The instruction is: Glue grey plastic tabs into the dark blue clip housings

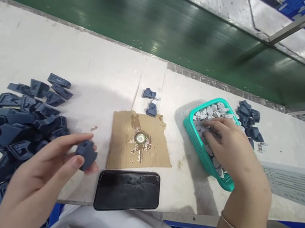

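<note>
My left hand [57, 168] is closed around a dark blue moulded plastic part [86, 154], gripped between thumb and fingers above the front of the table. Beside it lies a large heap of similar dark blue parts [18, 122]. On the right, my right hand [221, 136] reaches into a turquoise plastic basket [199, 149], thumb and forefinger apart, fingertips touching small light grey pieces [218, 110]. Nothing lifted shows between those fingers. Two more blue parts, one [149, 93] behind the other [151, 109], lie near the middle of the table.
A brown cardboard piece [120, 139] with wet smears carries a small round shiny object [140, 138]. In front lies a black phone [128, 191]. More blue parts [248, 115] sit behind the basket, and a printed sheet [293, 186] lies right. A green conveyor belt [114, 9] runs behind.
</note>
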Motion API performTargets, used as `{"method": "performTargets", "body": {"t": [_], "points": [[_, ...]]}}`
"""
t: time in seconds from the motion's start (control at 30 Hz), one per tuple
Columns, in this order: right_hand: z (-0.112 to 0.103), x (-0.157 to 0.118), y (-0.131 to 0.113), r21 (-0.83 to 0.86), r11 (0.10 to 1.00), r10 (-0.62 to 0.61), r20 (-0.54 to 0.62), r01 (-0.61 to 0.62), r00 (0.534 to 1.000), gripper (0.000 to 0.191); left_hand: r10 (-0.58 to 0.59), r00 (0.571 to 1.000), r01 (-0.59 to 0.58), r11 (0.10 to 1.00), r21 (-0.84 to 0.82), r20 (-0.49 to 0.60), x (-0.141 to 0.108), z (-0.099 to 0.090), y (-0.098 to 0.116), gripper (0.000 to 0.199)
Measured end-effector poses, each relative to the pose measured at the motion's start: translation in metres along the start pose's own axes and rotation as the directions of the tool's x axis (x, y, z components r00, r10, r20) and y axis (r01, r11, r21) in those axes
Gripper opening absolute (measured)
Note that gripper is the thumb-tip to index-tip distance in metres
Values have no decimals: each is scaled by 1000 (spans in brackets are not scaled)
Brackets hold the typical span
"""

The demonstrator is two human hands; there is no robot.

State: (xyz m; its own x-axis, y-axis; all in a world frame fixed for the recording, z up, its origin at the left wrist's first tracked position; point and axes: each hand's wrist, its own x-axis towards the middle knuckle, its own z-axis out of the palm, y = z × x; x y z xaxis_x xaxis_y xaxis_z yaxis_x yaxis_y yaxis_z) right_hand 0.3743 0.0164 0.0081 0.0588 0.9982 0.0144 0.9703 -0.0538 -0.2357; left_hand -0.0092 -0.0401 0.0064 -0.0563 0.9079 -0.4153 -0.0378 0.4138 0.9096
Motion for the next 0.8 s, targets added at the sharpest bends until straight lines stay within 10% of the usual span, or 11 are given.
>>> {"method": "performTargets", "body": {"t": [0.17, 0.57, 0.7, 0.8], "points": [[10, 2, 11, -127, 991, -42, 12, 43, 999, 37, -118, 991, 126, 979, -157, 61, 7, 43, 5, 22], [4, 19, 19, -56, 995, -83, -80, 78, 993, 18, -127, 981, 146, 982, -121, 149, 18, 54, -10, 20], [-4, 16, 10, 305, 950, 106, -86, -75, 991, 6, 31, 991, -23, 998, -60, 133, 25, 50, -16, 17], [-8, 9, -11, 723, 678, 231, -42, -130, 972, 5, 185, 976, -188, 982, 16, 118, 28, 48, -18, 10]]}}
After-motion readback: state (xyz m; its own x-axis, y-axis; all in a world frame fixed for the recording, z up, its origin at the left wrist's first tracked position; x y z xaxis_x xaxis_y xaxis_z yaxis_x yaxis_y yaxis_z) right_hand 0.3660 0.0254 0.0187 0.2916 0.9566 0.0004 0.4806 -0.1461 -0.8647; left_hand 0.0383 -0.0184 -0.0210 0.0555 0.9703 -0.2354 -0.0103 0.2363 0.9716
